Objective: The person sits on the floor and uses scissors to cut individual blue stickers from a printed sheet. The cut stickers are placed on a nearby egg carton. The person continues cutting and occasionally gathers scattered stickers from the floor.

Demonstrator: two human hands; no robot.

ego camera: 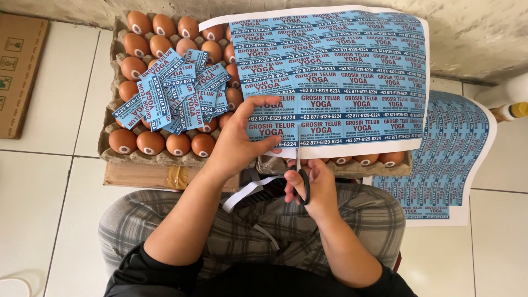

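Scissors (pixel 301 179) sit gripped in your right hand (pixel 311 184), blades up at the blue label sheet (pixel 335 77); your left hand (pixel 239 140) pinches its lower edge.

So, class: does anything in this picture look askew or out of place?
Yes: cut blue labels lie in a loose, crisscross heap on the brown eggs, not stacked. A white paper offcut dangles below the left hand.

White tiled floor (pixel 44 181): cardboard (pixel 19 71) upper left, box (pixel 154 177) centre, blue printed sheet (pixel 456 159) right, bottle (pixel 509 102) far right.
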